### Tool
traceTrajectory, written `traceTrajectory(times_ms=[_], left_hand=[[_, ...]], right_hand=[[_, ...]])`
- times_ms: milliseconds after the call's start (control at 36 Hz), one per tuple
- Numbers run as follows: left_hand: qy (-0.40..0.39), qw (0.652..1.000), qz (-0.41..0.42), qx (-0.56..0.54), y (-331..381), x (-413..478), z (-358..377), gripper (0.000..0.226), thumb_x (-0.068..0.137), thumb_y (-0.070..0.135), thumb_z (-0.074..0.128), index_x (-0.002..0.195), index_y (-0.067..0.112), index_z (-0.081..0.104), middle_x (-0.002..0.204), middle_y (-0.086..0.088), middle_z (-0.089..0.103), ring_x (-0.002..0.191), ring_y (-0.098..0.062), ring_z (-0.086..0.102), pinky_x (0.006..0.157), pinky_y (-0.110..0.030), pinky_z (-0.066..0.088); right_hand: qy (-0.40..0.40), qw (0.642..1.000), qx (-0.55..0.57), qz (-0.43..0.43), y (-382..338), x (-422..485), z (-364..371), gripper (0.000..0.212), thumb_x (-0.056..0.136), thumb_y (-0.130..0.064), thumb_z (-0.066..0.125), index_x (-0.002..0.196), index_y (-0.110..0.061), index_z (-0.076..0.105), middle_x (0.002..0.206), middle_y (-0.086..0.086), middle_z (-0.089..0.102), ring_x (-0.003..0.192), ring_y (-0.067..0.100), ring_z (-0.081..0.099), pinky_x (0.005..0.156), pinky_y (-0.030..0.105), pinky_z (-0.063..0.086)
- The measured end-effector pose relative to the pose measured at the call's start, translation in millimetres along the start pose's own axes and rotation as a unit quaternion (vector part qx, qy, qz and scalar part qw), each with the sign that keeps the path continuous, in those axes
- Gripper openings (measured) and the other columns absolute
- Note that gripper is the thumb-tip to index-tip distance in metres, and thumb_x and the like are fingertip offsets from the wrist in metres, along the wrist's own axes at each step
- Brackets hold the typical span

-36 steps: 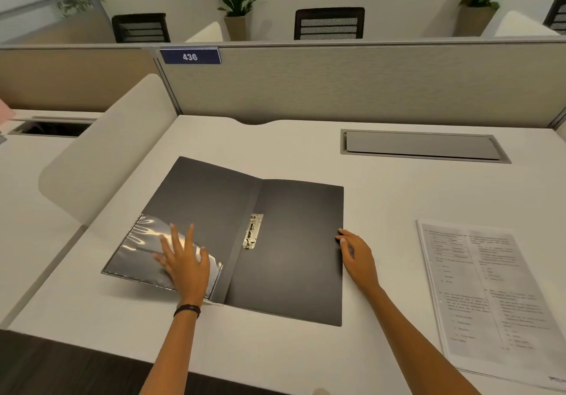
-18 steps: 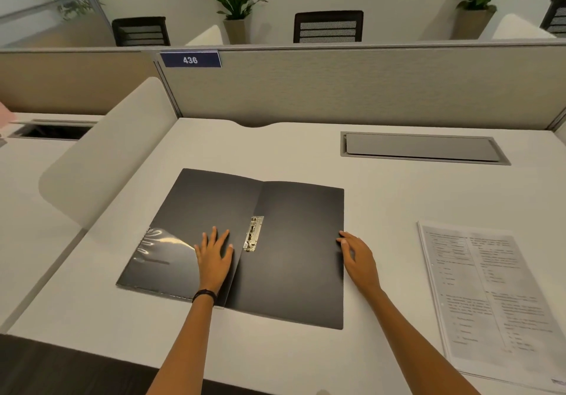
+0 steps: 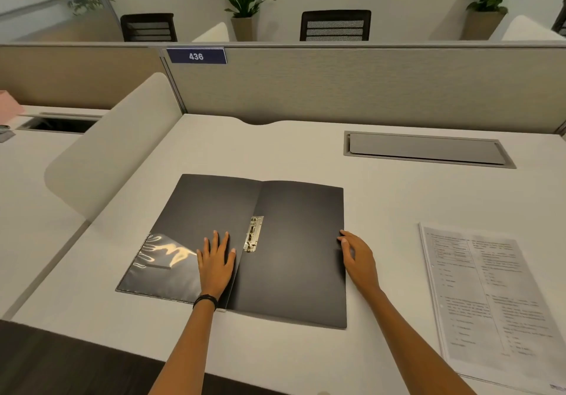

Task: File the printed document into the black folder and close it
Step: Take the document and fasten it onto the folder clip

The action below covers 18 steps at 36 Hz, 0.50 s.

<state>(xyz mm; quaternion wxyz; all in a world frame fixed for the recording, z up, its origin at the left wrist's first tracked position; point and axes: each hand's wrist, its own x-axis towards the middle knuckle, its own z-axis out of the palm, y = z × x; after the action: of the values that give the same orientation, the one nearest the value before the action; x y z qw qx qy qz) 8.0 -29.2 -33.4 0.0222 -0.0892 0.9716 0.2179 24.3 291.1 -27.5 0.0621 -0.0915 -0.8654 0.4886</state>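
Note:
The black folder (image 3: 294, 241) lies open and flat on the white desk, with a metal clip (image 3: 253, 234) beside its spine and a clear plastic pocket (image 3: 159, 260) on the left cover. My left hand (image 3: 216, 261) presses flat on the left cover just left of the spine, fingers spread. My right hand (image 3: 356, 253) rests with its fingertips on the folder's right edge, holding nothing. The printed document (image 3: 490, 296) lies flat on the desk to the right, apart from the folder and both hands.
A grey cable hatch (image 3: 425, 149) is set into the desk at the back right. A beige partition (image 3: 367, 85) with a "436" sign closes the far side, and a curved white divider (image 3: 116, 143) stands at the left. The desk's front edge is near my forearms.
The left cover has been pushed down flat. My left hand slid right across it toward the spine. My right hand stayed at the folder's right edge.

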Motion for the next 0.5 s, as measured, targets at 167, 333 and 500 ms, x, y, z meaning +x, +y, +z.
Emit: traceTrajectory(times_ms=[167, 333, 500], left_hand=[[0.022, 0.999, -0.002, 0.039, 2.3, -10.5, 4.1, 0.052, 0.097, 0.032, 0.035, 0.145, 0.018, 0.020, 0.156, -0.011, 0.015, 0.144, -0.032, 0.009, 0.118, -0.049, 0.007], [0.050, 0.998, -0.024, -0.019, 8.0, -10.2, 3.0, 0.050, 0.095, 0.031, 0.043, 0.141, 0.017, 0.032, 0.154, -0.010, 0.024, 0.143, -0.030, 0.014, 0.116, -0.052, 0.005], [0.107, 0.979, -0.048, -0.168, 14.0, 9.2, -6.1, 0.018, 0.090, 0.017, 0.053, 0.105, 0.012, 0.062, 0.140, -0.013, 0.046, 0.138, -0.029, 0.030, 0.114, -0.050, -0.010]], right_hand=[[-0.005, 1.000, 0.009, 0.016, -1.9, -1.6, -0.4, 0.033, 0.096, -0.016, 0.043, 0.124, -0.005, 0.054, 0.130, 0.015, 0.055, 0.120, 0.030, 0.051, 0.105, 0.035, 0.035], [0.003, 0.998, -0.062, -0.020, -8.7, -0.5, 1.3, 0.028, 0.094, -0.013, 0.046, 0.118, -0.005, 0.058, 0.133, 0.014, 0.053, 0.126, 0.028, 0.047, 0.113, 0.035, 0.019], [-0.061, 0.989, -0.088, -0.106, -53.1, 13.4, 31.2, 0.039, 0.093, -0.015, 0.047, 0.131, -0.008, 0.045, 0.147, 0.009, 0.036, 0.138, 0.023, 0.029, 0.115, 0.032, 0.016]])
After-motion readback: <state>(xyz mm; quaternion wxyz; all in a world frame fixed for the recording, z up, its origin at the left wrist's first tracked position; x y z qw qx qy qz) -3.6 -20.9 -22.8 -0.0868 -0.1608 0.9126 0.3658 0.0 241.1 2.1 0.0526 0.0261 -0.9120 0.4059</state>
